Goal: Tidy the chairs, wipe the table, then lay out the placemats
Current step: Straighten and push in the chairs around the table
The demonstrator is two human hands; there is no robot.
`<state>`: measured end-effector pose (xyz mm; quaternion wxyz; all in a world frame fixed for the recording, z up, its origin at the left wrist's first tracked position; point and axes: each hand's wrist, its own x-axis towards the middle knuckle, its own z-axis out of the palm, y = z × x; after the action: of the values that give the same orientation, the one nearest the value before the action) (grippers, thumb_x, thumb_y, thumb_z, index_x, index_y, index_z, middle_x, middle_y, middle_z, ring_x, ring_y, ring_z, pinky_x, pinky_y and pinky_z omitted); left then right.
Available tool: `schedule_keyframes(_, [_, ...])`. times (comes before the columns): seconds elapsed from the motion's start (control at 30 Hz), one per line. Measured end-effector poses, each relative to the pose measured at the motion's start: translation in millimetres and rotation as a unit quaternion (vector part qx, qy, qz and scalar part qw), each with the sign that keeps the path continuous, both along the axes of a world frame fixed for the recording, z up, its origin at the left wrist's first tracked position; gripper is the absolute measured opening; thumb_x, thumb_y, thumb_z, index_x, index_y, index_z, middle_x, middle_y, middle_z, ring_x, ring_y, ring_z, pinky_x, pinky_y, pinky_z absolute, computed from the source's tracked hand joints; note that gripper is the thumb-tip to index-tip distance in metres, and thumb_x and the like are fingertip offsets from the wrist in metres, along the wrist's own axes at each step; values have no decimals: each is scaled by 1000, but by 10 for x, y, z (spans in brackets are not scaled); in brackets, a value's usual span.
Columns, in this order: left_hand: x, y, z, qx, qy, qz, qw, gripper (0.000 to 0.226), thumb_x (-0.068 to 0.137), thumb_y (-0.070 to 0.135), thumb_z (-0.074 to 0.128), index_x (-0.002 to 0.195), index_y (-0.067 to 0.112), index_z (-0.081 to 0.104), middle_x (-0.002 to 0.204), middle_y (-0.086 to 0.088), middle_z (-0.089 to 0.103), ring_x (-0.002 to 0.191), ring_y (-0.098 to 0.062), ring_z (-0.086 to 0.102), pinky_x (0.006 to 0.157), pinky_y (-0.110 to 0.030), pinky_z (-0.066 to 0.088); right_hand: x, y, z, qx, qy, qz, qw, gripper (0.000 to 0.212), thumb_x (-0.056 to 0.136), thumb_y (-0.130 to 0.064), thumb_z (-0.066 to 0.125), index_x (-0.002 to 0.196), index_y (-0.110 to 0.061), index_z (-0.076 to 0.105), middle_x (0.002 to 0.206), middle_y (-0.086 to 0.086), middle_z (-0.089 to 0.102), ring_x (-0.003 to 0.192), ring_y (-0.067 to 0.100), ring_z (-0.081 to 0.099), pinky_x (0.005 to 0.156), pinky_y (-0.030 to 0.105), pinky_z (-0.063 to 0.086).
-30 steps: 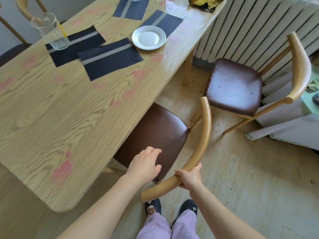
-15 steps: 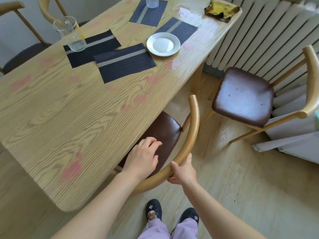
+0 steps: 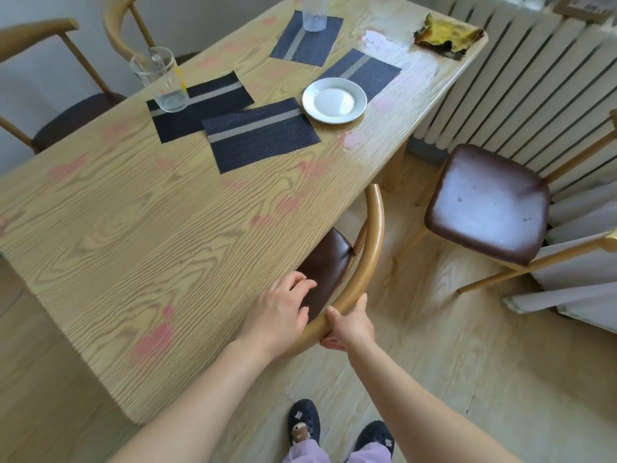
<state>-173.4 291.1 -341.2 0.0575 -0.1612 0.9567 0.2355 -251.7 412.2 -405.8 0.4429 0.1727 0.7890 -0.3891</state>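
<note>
Pushing in chairs, that was the step we were on! Our right hand [image 3: 350, 329] was wrapped on the curved backrest [image 3: 374, 248] of the near chair [image 3: 325, 265], thumb on top of the rail and fingers tucked beneath. Our left hand [image 3: 280, 312] hung loose just beside it, fingers relaxed over the back of the seat and holding nothing. Whether its palm touched the rail, we could not tell.

The seat sat mostly under the table [image 3: 133, 228] with only its back corner showing, so we judged this chair nearly home. Next up, we reckoned, was the second chair [image 3: 487, 202], standing well apart from the table by the radiator [image 3: 521, 71] and turned at an angle. That one would call for a swing round and a push toward the table edge.

Wiping and mat-laying were not yet begun. Pink smears [image 3: 153, 342] dotted the wood, and four placemats [image 3: 260, 135] lay askew at the far end, a white plate [image 3: 334, 100] partly on one and a glass [image 3: 162, 81] on another. A yellow cloth [image 3: 447, 35] lay crumpled at the far corner.

Hidden from us were the near chair's legs and most of its seat under the tabletop. The second chair's backrest was cut by the right edge, and a second glass [image 3: 314, 11] was clipped at the top.
</note>
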Motion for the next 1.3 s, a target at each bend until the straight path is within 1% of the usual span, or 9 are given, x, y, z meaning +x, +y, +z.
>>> schedule_keyframes(0.13, [-65,-11,73,3,-3,-7,1000,44,93,24,50,137,26,45,137,10,40,126,-11,41,96,-25,39,-121,72,93,9,-2,35,999,81,91,-36,61,152,-34,7,91,14,70,64,24,73,61,34,62])
schedule_keyframes(0.23, [-132,14,155,5,-2,-20,1000,45,92,24,51,137,25,45,138,9,40,127,-13,42,99,-28,40,-229,148,248,53,40,123,990,78,92,-41,56,153,-28,9,102,8,67,77,22,72,72,35,61])
schedule_keyframes(0.33, [-270,60,292,-1,-1,-43,999,48,92,25,50,139,26,42,140,8,37,128,-14,40,103,-28,35,-359,246,468,74,123,169,975,66,89,-42,57,146,-23,30,117,5,64,101,25,67,89,40,55])
schedule_keyframes(0.4, [-389,116,409,-5,5,-64,998,48,92,25,50,139,26,41,140,8,37,128,-14,40,103,-28,34,-442,332,656,60,148,171,972,58,88,-40,58,140,-22,43,121,5,64,105,25,65,92,41,53])
schedule_keyframes(0.5, [-575,207,592,-5,26,-83,996,47,91,24,51,138,25,43,137,7,40,124,-15,43,100,-29,37,-556,458,946,40,180,167,968,47,89,-37,59,133,-22,51,119,5,66,101,22,66,91,35,52])
schedule_keyframes(0.57, [-734,297,721,-8,44,-102,994,46,91,24,51,137,24,44,135,6,42,122,-17,45,99,-31,39,-661,575,1152,39,211,161,963,44,89,-36,59,131,-22,55,124,3,64,106,20,64,93,30,49])
schedule_keyframes(0.67, [-979,484,879,-21,60,-132,989,50,91,25,52,139,23,40,135,4,43,121,-18,46,100,-34,39,-851,791,1392,49,249,144,957,41,89,-37,59,127,-21,60,128,1,62,114,19,60,100,33,46])
schedule_keyframes(1.0, [-1841,1210,1141,-40,77,-209,974,54,91,27,51,143,24,35,138,3,40,125,-18,43,101,-33,37,-1534,1694,1766,44,289,23,956,31,83,-28,59,112,-21,68,109,2,71,103,21,67,93,39,53])
schedule_keyframes(1.3, [-2977,2017,1211,-65,85,-227,968,54,90,28,54,142,25,37,137,4,42,121,-18,46,100,-33,41,-2557,2464,1913,38,315,21,948,30,89,-32,58,117,-23,64,111,0,68,100,18,66,92,39,53])
